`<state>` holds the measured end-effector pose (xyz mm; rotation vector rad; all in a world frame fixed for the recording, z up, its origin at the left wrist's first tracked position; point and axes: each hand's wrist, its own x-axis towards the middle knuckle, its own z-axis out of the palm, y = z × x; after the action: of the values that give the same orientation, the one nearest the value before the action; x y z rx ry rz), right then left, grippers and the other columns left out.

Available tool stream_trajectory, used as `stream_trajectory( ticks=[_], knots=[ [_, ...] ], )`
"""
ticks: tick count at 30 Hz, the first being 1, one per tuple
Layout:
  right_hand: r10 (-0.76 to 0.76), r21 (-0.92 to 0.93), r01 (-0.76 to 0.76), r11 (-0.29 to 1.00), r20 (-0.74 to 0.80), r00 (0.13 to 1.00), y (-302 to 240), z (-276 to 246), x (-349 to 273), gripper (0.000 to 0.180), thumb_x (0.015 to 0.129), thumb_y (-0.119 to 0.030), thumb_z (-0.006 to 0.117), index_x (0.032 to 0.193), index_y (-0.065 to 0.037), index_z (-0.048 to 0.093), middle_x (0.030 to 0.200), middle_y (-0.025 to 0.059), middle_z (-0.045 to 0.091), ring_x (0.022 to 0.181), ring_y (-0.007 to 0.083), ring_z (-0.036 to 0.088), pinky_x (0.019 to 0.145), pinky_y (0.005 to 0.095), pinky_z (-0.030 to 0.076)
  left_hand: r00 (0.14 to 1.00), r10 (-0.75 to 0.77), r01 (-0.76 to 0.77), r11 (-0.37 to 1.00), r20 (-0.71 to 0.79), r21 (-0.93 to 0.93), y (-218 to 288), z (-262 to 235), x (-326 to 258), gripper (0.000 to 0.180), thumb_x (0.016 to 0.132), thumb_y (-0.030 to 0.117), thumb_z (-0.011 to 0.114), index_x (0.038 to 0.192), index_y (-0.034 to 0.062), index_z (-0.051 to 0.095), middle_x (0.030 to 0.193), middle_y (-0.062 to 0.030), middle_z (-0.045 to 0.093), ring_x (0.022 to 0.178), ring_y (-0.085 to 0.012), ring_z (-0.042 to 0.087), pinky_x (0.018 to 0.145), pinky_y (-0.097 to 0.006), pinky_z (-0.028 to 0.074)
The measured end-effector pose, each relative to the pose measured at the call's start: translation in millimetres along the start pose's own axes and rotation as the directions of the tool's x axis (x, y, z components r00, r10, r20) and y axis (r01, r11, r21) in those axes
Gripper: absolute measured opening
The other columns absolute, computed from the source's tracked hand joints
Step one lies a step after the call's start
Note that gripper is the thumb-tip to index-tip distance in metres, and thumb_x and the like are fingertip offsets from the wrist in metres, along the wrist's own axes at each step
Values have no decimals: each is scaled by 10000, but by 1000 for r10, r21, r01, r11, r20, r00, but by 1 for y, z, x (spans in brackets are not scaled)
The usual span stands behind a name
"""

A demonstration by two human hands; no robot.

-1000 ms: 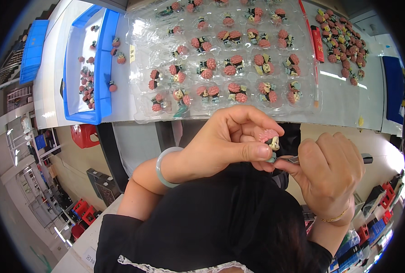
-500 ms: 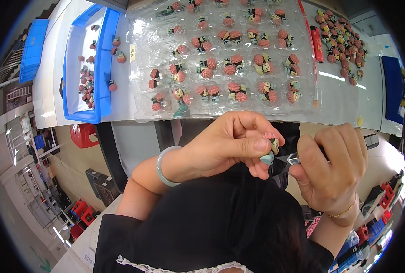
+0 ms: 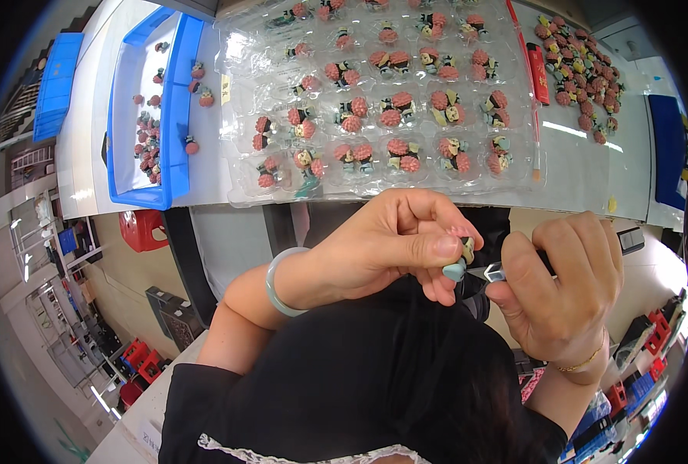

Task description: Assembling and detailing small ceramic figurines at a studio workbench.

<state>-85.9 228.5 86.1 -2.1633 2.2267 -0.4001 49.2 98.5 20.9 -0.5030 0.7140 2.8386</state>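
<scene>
- Pink, black and teal, the small figurine (image 3: 467, 251) sits in the head view between the person's hands, over the gap in front of the worktop (image 3: 622, 174).
- The left hand (image 3: 406, 243) pinches it between thumb and fingers, its teal end (image 3: 454, 271) poking out below the thumb.
- The right hand (image 3: 558, 282) is curled around a slim tool (image 3: 495, 271), whose metal tip points toward the figurine, just beside it but apart.
- The figurine looks like hard moulded plastic or resin: probably light and stiff, its knobbly pink part giving grip, the smooth teal end likely more slippery.
- The thicker middle seems the safest hold; thin edges might chip under a hard squeeze.
- Beyond the hands lie a clear tray (image 3: 240, 85) of similar figurines, a blue bin (image 3: 175, 116) to the left and a loose pile (image 3: 584, 77) to the right.
</scene>
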Motion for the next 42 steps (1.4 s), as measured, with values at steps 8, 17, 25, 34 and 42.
stream_trajectory(
  ticks=[8, 17, 25, 34, 42],
  knots=[
    [8, 1, -8, 1000, 17, 1000, 0, 0, 0, 337, 779, -349, 468, 723, -23, 530, 636, 70, 400, 572, 226, 417, 519, 327, 333, 1000, -2, 2, 1000, -12, -5, -1, 0, 0, 334, 763, 208, 606, 932, -61, 503, 747, -99, 591, 581, -179, 607, 526, -245, 508],
    [11, 6, -11, 1000, 3, 1000, 2, 0, -1, 342, 778, -356, 465, 720, -25, 528, 633, 67, 397, 568, 224, 412, 515, 325, 328, 1000, 22, -22, 1000, -10, -20, -1, 0, 2, 331, 765, 208, 603, 928, -62, 502, 736, -99, 591, 570, -180, 607, 516, -241, 507],
    [10, 20, -10, 1000, -9, 1000, 2, 2, 0, 345, 774, -359, 470, 713, -25, 532, 624, 66, 396, 561, 220, 408, 507, 322, 321, 1000, 20, -20, 999, -7, -29, -2, -1, 2, 313, 771, 187, 595, 928, -65, 497, 748, -108, 593, 577, -187, 609, 519, -251, 513],
    [19, 16, -19, 1000, 15, 1000, 3, 4, 1, 338, 769, -366, 480, 717, -36, 530, 632, 59, 407, 566, 221, 412, 511, 320, 320, 1000, 1, -1, 999, -1, -54, -3, -2, 2, 296, 779, 182, 583, 913, -67, 494, 777, -124, 584, 575, -191, 607, 513, -257, 514],
    [-75, 117, 105, 988, -241, 968, 12, 21, -1, 331, 770, -374, 497, 752, -44, 517, 631, 60, 422, 553, 213, 421, 498, 321, 322, 997, -28, 39, 986, 72, -159, -4, -4, 3, 197, 838, 161, 502, 900, -24, 521, 644, -93, 590, 584, -184, 617, 510, -233, 515]
  ],
)
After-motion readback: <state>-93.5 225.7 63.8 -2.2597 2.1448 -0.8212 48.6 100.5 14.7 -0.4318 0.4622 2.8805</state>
